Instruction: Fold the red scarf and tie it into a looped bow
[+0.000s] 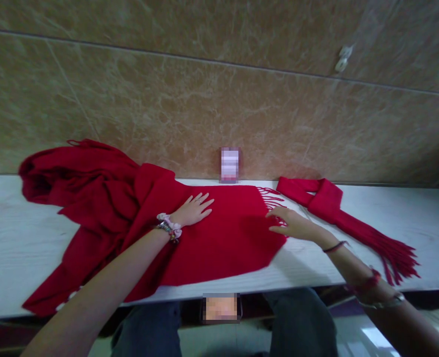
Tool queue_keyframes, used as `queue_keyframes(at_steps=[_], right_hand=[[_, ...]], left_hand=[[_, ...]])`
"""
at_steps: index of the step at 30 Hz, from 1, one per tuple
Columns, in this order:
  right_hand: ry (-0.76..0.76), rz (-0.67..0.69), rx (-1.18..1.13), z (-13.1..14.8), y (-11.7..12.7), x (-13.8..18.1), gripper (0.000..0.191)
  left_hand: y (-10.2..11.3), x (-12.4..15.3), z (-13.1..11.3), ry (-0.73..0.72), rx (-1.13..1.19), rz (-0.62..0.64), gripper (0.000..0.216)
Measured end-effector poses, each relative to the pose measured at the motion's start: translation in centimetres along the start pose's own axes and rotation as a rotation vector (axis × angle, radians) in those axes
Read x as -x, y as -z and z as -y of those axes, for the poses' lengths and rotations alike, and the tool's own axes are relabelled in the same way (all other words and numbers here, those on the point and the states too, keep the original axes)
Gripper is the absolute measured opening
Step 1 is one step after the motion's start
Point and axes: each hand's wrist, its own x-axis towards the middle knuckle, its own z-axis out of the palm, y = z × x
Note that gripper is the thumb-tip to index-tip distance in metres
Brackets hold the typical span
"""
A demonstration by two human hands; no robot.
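Observation:
A red fringed scarf (227, 238) lies across the white tabletop, its right part spread out flat and its left part heaped in loose folds. My left hand (193, 209) rests palm down on the flat part, fingers spread. Over the scarf's right end, beside the fringe (269, 197), is my right hand (292, 223), with a gap between its thumb and curved forefinger. Nothing shows in that gap; the other fingers are partly hidden. Whether the right fingertips touch the cloth, I cannot tell.
A second red scarf (331, 198), folded over itself, lies to the right, fringe towards the front edge. At the back, against the brown tiled wall (204, 109), stands a small blurred-out item (229, 164). Another blurred-out rectangular item (221, 308) is at the table's front edge.

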Motion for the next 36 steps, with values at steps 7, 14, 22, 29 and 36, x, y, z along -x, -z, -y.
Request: queue_keyframes(at_steps=[7, 14, 22, 29, 36], right_hand=[[0.025, 0.143, 0.027, 1.5, -1.0, 3.4, 0.025], [0.046, -0.130, -0.017, 0.0, -2.5, 2.6, 0.019], [0.038, -0.214, 0.002, -1.3, -2.9, -0.1, 0.016], [0.169, -0.157, 0.231, -0.2, -3.9, 1.4, 0.020], [0.083, -0.125, 0.296, 0.1, -3.8, 0.6, 0.014]], left_hand=[[0.4, 0.7, -6.4, -0.044, 0.141, 0.004, 0.058], [-1.7, 0.6, -6.7, -0.143, 0.053, -0.051, 0.054], [-1.8, 0.3, -6.3, -0.163, 0.026, -0.047, 0.054], [-1.8, 0.4, -6.4, -0.163, 0.014, -0.057, 0.053], [-1.3, 0.6, -6.7, -0.149, 0.031, -0.045, 0.052]])
